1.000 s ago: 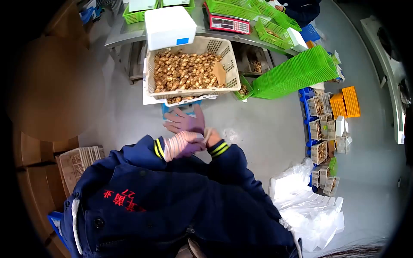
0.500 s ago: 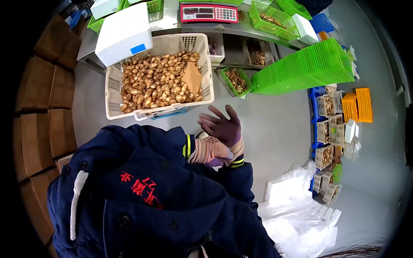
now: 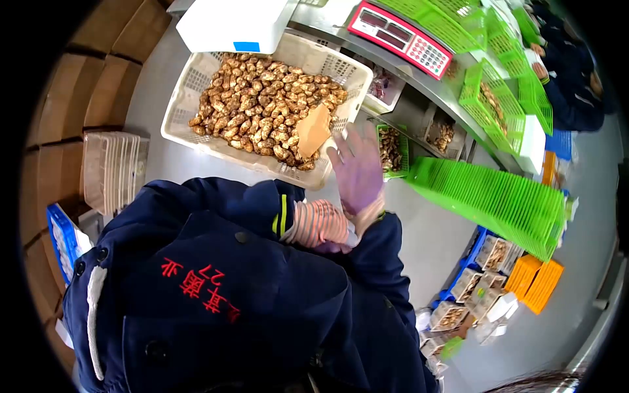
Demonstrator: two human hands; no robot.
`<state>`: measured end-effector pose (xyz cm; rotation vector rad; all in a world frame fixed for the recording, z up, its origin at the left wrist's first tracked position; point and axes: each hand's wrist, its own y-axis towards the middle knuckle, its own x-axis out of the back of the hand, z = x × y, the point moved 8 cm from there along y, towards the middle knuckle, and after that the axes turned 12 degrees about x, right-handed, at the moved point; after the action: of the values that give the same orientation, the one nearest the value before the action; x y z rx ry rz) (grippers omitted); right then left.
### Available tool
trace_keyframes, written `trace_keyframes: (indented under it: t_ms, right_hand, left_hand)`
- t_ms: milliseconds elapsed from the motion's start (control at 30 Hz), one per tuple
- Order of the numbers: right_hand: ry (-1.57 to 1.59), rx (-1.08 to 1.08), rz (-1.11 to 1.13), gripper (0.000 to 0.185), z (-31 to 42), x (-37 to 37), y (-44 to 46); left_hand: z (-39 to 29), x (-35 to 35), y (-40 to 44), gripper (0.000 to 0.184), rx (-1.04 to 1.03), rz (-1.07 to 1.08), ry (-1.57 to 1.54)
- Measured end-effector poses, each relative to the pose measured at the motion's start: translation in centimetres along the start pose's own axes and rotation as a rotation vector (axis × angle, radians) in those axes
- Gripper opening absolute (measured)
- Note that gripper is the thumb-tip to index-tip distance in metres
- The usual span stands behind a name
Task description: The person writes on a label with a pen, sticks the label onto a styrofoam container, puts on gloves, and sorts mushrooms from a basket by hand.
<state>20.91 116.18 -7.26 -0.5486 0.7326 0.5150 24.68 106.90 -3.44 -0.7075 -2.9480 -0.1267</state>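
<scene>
My right hand (image 3: 359, 167), in a purple work glove, is raised with its fingers spread, beside the right corner of a white crate (image 3: 262, 160). Nothing is in it. My left hand (image 3: 333, 248), gloved too with a striped cuff (image 3: 318, 221), is wrapped around my right wrist at the glove cuff (image 3: 369, 213); its fingers are mostly hidden beneath. Brown-and-cream mushrooms (image 3: 255, 105), small and rounded, fill the crate. On them lies a tan piece of cardboard (image 3: 314, 131).
A white foam box (image 3: 232, 23) rests over the crate's far edge. A red scale (image 3: 400, 39) sits on the metal table (image 3: 439, 88). Stacked green baskets (image 3: 488, 200) stand right, cardboard boxes (image 3: 108, 92) left. Another person (image 3: 570, 78) is at the far right.
The view has turned, bringing the crate nearer and the other person into sight. My right hand has lifted toward the crate's corner, fingers still spread; my left stays at the right wrist.
</scene>
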Motion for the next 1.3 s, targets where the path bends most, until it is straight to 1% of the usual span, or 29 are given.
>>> trace_keyframes:
  t_ms: [33, 67, 133, 167, 200, 267, 333, 367, 400, 467, 533, 600, 633, 667, 733, 800, 867, 900, 933, 1000, 1033, 1067, 1100, 1133, 1167, 1200, 1233, 1267, 1300]
  right_hand:
    - [-0.240, -0.066, 0.095, 0.043, -1.4, -0.2, 1.6]
    - [-0.484, -0.133, 0.198, 0.044, -3.0, 0.1, 3.3]
    - [-0.980, -0.099, 0.478, 0.047, -6.2, 0.4, 6.3]
    - [-0.959, -0.059, 0.547, 0.056, -8.5, 2.5, 8.3]
    - [-1.828, 0.055, 0.931, 0.065, -9.5, 1.3, 9.9]
    - [-2.184, -0.076, 1.170, 0.069, -11.3, -0.2, 10.9]
    - [-2.333, -0.226, 1.362, 0.066, -13.8, 1.3, 12.5]
    - [-2.329, -0.365, 1.411, 0.063, -13.6, 1.0, 12.8]
    - [-2.356, -0.327, 1.443, 0.053, -13.2, 0.3, 13.2]
    - [-2.328, -0.476, 1.455, 0.042, -12.2, -0.5, 14.0]
    - [-2.175, -0.301, 1.559, 0.033, -11.3, -1.2, 13.4]
    - [-1.467, -0.373, 1.356, 0.029, -10.9, 0.4, 12.3]
    - [-1.430, -0.573, 1.422, 0.027, -10.4, 1.4, 12.0]
    - [-1.385, -0.767, 1.489, 0.025, -9.9, -1.2, 11.6]
    - [-1.241, -0.767, 0.909, 0.027, -12.6, 7.6, 16.7]
    - [-1.777, -0.078, 1.426, 0.032, -11.2, -2.0, 18.5]
    - [-2.007, -0.042, 1.585, 0.035, -14.4, -2.8, 19.0]
    - [-2.097, -0.005, 1.739, 0.035, -16.0, -3.1, 18.3]
    - [-2.118, 0.172, 1.771, 0.033, -18.2, -1.1, 18.5]
    - [-2.192, -0.041, 1.830, 0.032, -19.6, -0.1, 18.7]
    - [-2.185, 0.004, 1.844, 0.029, -19.7, -0.1, 18.9]
    - [-2.124, -0.169, 1.799, 0.027, -18.3, -1.4, 18.7]
    - [-2.000, -0.292, 1.548, 0.026, -17.6, -0.8, 19.3]
    - [-1.847, -0.446, 1.427, 0.027, -16.9, 0.2, 19.2]
    - [-1.697, -0.582, 1.292, 0.028, -16.0, 0.8, 18.8]
    - [-1.522, -0.765, 1.266, 0.032, -14.7, 0.6, 16.9]
    - [-1.343, -0.798, 1.438, 0.042, -13.6, -0.6, 14.4]
    - [-1.342, -0.822, 1.403, 0.049, -13.5, -0.2, 14.0]
    - [-1.427, -0.817, 1.265, 0.051, -13.4, -1.8, 14.4]
  left_hand:
    - [0.0, 2.2, -0.4, 0.012, -0.076, -0.117, -0.001]
    - [0.6, 3.0, 0.3, 0.013, 0.100, -0.019, 0.288]
    - [4.7, 5.2, -0.3, 0.016, 0.226, -0.197, 0.255]
    - [6.5, 6.5, -0.9, 0.017, 0.410, -0.252, 0.226]
    - [5.5, 9.5, -1.9, 0.016, 0.570, -0.355, 0.255]
    - [8.5, 11.1, -3.9, 0.015, 0.650, -0.495, 0.127]
    - [11.5, 11.7, -6.2, 0.021, 0.767, -0.474, 0.100]
    - [11.6, 12.8, -7.4, 0.027, 0.874, -0.548, 0.013]
    - [11.8, 13.7, -8.7, 0.033, 0.978, -0.622, -0.080]
    - [11.0, 15.6, -10.7, 0.042, 0.791, -1.048, 0.117]
    - [11.5, 15.9, -10.5, 0.061, 0.850, -1.094, 0.213]
    - [10.1, 16.9, -9.8, 0.055, 0.740, -1.194, 0.193]
    - [13.1, 15.8, -8.7, 0.043, 0.893, -0.878, -0.124]
    - [14.2, 13.7, -8.8, 0.036, 1.338, -0.639, -0.505]
    - [14.4, 12.8, -7.6, 0.037, 1.082, -0.806, 0.464]
    - [14.3, 11.0, -6.5, 0.053, 1.271, -0.667, 0.500]
    - [13.6, 9.4, -5.2, 0.064, 1.204, -0.747, 0.399]
    - [12.8, 10.0, -5.2, 0.062, 1.106, -0.904, 0.250]
    - [12.8, 10.6, -5.4, 0.054, 0.800, -1.211, 0.010]
    - [13.1, 10.6, -6.4, 0.046, 1.005, -1.304, -0.823]
    - [14.7, 10.2, -7.0, 0.044, 0.770, -1.580, -0.814]
    - [15.8, 9.7, -7.0, 0.040, 0.622, -1.639, -1.185]
    - [16.5, 9.4, -6.5, 0.039, 0.454, -1.661, -1.480]
    - [17.0, 9.0, -5.7, 0.038, 0.260, -1.645, -1.772]
    - [16.7, 8.4, -5.7, 0.038, 0.211, -1.658, -1.941]
    - [17.7, 8.1, -5.1, 0.044, -0.006, -1.585, -2.076]
    - [18.6, 7.8, -5.2, 0.045, -0.100, -1.561, -2.081]
    - [18.9, 8.0, -5.3, 0.046, -0.193, -1.543, -2.080]
    - [18.4, 8.0, -6.1, 0.039, -0.159, -1.737, -1.810]
